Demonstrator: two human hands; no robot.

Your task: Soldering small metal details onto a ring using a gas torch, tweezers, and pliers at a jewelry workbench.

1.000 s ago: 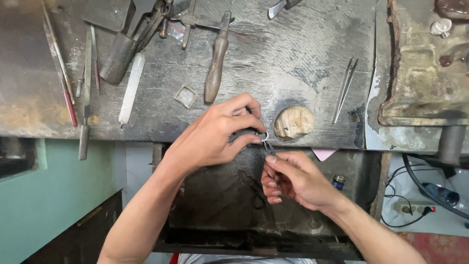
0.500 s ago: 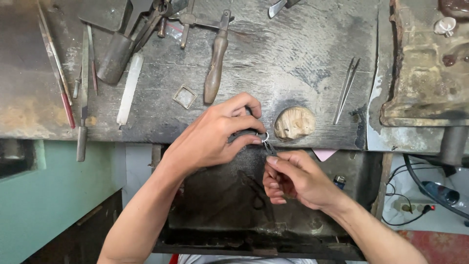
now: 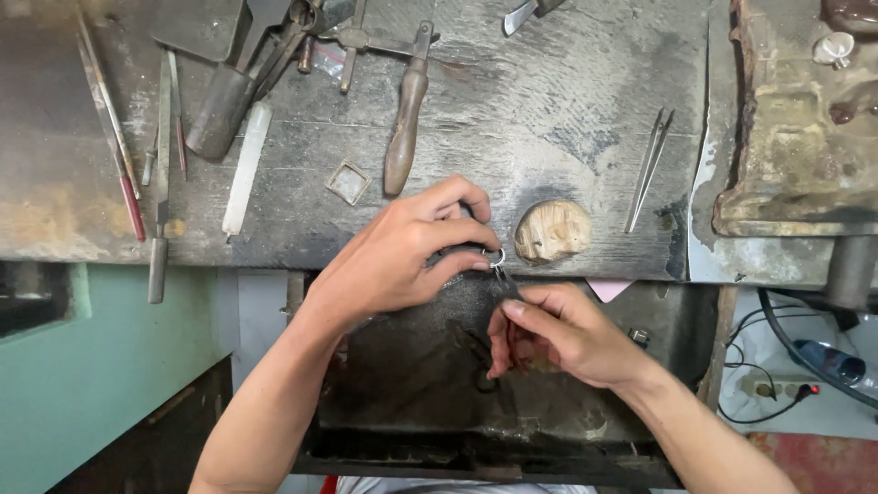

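- Right now the left hand [image 3: 393, 261] is pinching a small metal ring [image 3: 495, 257] between thumb and fingertips, so the ring is staying put at the edge of the bench [image 3: 567, 101].
- The ring is sitting at the tips of the left fingers, just above the right hand [image 3: 558, 334], so both hands are meeting at one spot.
- The right hand is gripping a thin dark tool [image 3: 506, 282] with its fingers curled tight around it. The tool's tip is pointing up and is touching the ring, or very nearly; I cannot tell which.
- The tool is being held close to its tip, which looks like a way to keep small moves steady.
- A round wooden peg [image 3: 552, 230] is sticking out just to the right of the left fingertips. The ring is being held right beside it, maybe so the hand is having something firm nearby.
- A dark tray [image 3: 412, 402] is hanging under both hands, likely for catching bits that are falling.
- A wooden-handled tool [image 3: 406, 119] is lying just above the left hand, and a small square frame [image 3: 348, 182] is lying up and to the left of it.
- Tweezers [image 3: 647, 169] are resting up and to the right of the right hand.
- Files [image 3: 114, 137] are lying well off to the left of the left hand, out of the way yet close enough to grab.
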